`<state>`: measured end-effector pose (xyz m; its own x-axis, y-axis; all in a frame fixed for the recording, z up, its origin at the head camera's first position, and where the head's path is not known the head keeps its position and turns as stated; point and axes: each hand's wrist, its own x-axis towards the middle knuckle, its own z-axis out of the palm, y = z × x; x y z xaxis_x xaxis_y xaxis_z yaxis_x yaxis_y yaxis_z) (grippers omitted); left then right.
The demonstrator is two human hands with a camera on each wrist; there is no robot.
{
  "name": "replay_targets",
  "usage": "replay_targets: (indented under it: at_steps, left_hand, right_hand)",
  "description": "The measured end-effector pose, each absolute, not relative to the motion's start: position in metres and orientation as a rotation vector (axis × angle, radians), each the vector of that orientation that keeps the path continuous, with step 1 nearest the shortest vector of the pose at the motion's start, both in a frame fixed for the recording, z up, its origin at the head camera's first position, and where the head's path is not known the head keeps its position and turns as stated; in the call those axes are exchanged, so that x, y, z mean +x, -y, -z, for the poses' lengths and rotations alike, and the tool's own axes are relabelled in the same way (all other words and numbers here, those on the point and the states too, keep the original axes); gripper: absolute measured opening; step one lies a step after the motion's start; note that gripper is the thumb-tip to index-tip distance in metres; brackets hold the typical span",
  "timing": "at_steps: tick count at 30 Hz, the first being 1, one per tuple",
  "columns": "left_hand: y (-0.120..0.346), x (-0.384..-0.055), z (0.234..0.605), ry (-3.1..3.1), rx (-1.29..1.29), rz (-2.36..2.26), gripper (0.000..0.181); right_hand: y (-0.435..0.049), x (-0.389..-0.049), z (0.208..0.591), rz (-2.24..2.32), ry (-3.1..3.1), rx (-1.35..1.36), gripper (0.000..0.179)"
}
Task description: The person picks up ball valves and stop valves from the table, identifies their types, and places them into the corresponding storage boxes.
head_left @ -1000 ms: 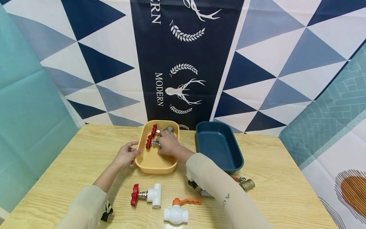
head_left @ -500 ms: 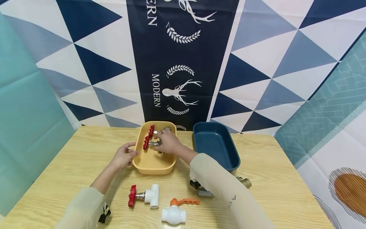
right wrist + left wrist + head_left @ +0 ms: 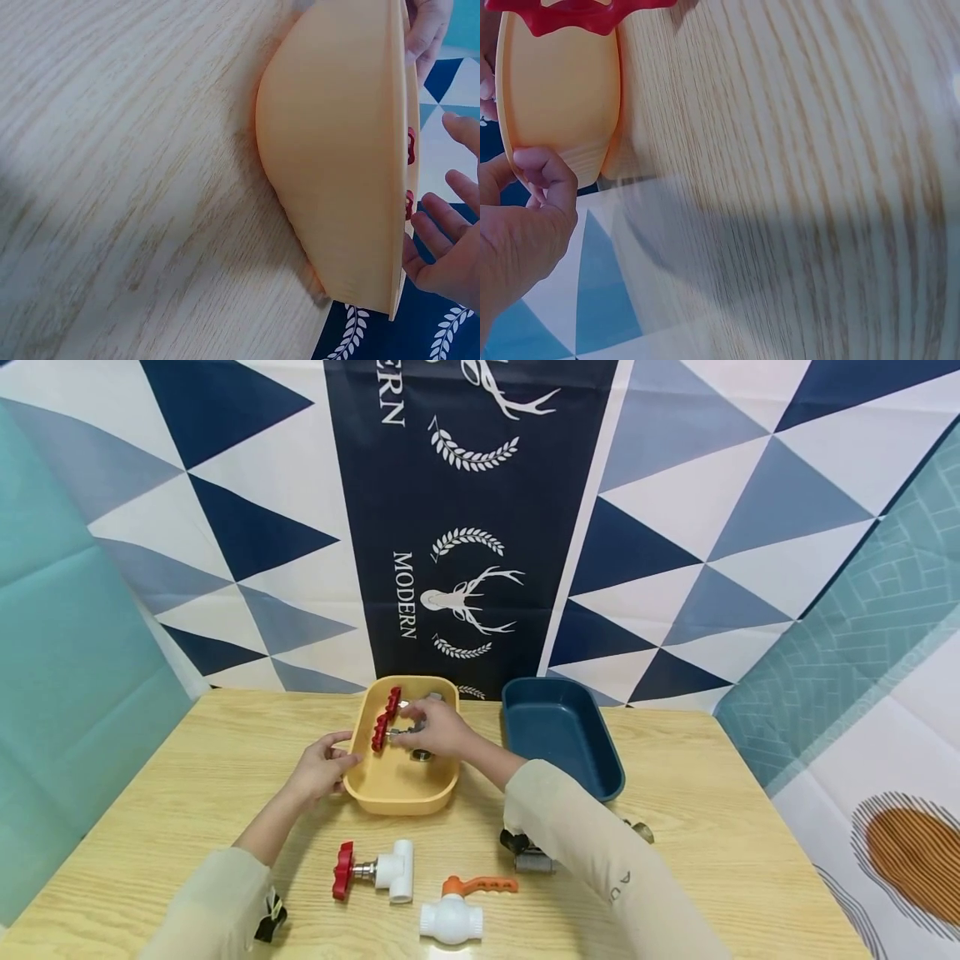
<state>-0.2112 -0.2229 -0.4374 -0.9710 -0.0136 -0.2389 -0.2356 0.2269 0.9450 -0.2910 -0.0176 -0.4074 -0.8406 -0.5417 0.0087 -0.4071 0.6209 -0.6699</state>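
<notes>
My left hand (image 3: 318,770) grips the left rim of a yellow plastic tub (image 3: 397,787), its thumb at the rim. Inside, toward the back, lie two valves with red handwheels, the farther handwheel (image 3: 393,700) close behind the nearer handwheel (image 3: 380,732). Over their metal bodies is my right hand (image 3: 438,731), which partly hides them. In the right wrist view the fingers (image 3: 442,217) of that hand are spread apart just above the tub's rim, holding nothing. A round metal end (image 3: 422,755) shows below the right hand.
A dark blue tub (image 3: 562,727) stands right of the yellow one. Nearer on the wooden table lie a white tee valve with red handwheel (image 3: 382,870) and a white ball valve with orange lever (image 3: 452,917). Metal fittings (image 3: 534,862) lie partly under the right sleeve.
My right hand's fingers have shifted over the nearer valve and spread, and a round metal end shows beneath them. The left hand keeps its hold on the tub. The head view has shifted slightly.
</notes>
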Motion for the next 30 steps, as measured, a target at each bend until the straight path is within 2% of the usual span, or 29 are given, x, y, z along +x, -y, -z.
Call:
replay_targets:
  at_steps: [11,18,30]
  left_hand:
    - [0.222,-0.211,0.441,-2.320,-0.246,-1.815,0.056]
    - [0.222,-0.208,0.440,-2.320,-0.233,-1.816,0.055]
    - [0.222,-0.209,0.437,-2.303,-0.234,-1.826,0.055]
  right_hand:
    - [0.013,-0.284,0.404,1.126,-2.565,-0.732,0.048]
    - [0.012,-0.276,0.396,1.159,-2.523,-0.795,0.051]
    - [0.014,-0.255,0.385,1.227,-2.447,-0.863,0.046]
